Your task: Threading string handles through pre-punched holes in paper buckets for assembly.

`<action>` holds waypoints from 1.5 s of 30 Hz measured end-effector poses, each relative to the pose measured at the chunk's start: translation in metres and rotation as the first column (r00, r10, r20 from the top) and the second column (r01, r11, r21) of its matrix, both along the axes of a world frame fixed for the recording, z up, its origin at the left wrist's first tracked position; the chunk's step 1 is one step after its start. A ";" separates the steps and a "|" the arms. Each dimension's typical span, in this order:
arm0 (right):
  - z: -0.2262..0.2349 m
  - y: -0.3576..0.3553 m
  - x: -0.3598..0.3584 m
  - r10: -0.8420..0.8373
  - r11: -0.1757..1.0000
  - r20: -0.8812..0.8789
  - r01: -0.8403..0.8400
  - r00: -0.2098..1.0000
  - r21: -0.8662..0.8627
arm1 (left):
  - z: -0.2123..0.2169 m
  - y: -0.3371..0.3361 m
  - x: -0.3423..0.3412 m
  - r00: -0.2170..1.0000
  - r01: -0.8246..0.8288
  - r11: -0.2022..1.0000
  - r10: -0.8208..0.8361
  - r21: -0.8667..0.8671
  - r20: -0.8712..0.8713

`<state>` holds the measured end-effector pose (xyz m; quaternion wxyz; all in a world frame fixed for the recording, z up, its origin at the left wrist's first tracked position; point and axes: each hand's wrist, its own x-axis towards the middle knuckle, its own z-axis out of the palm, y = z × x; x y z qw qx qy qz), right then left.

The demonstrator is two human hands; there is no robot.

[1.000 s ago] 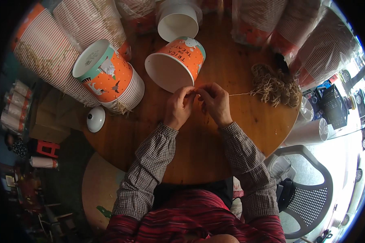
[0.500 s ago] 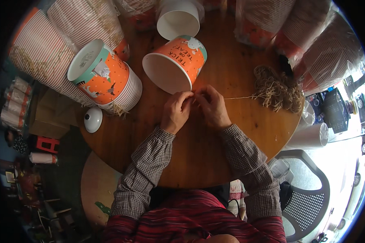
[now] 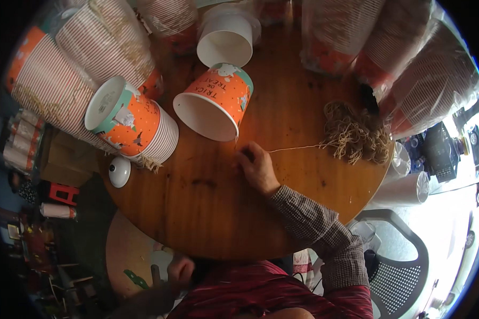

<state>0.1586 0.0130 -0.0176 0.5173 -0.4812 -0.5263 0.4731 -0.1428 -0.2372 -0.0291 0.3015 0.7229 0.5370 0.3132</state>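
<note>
An orange paper bucket [image 3: 218, 90] with a green band and white inside lies tilted on the table, its mouth toward me. My right hand [image 3: 258, 167] is just below its rim, fingers pinched on a thin piece of twine [image 3: 298, 148]. That twine runs right to a tangled tan bundle [image 3: 354, 133]; a short end shows between my fingers and the bucket rim. My left hand [image 3: 181, 269] is down at the lower left, below the table edge, dim and smeared, so its fingers do not show clearly. It is close to a grey handle-like thing [image 3: 155, 274].
Left of the bucket, a stack of matching buckets [image 3: 135, 125] lies on its side beside a white lid with a dark knob [image 3: 120, 171]. A white bucket [image 3: 226, 45] stands behind. Wrapped stacks [image 3: 434, 85] crowd the far edge. A grey plastic chair [image 3: 396, 271] is at right.
My left hand has let go of the twine at the rim and dropped to the lower left. My right hand stays on the twine. The whole view has shifted slightly.
</note>
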 end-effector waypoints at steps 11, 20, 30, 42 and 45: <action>0.016 -0.010 -0.003 0.084 0.996 -0.070 -0.083 0.994 0.014 | -0.005 0.027 -0.007 0.977 0.198 0.974 -0.205 -0.111 -0.059; 0.019 -0.006 0.000 0.100 0.995 -0.127 -0.102 0.987 -0.006 | -0.001 0.023 -0.016 0.951 0.281 0.937 -0.301 -0.207 -0.073; 0.018 -0.008 0.004 0.083 0.996 -0.124 -0.085 0.989 -0.011 | 0.003 0.016 -0.022 0.940 0.299 0.911 -0.333 -0.284 -0.079; 0.006 0.000 0.004 0.007 1.000 -0.010 -0.007 1.000 0.030 | 0.013 0.000 -0.038 0.932 0.297 0.882 -0.351 -0.366 -0.088; 0.014 -0.002 0.005 0.017 0.999 -0.069 -0.020 0.997 -0.047 | 0.016 -0.006 -0.045 0.932 0.289 0.875 -0.350 -0.388 -0.096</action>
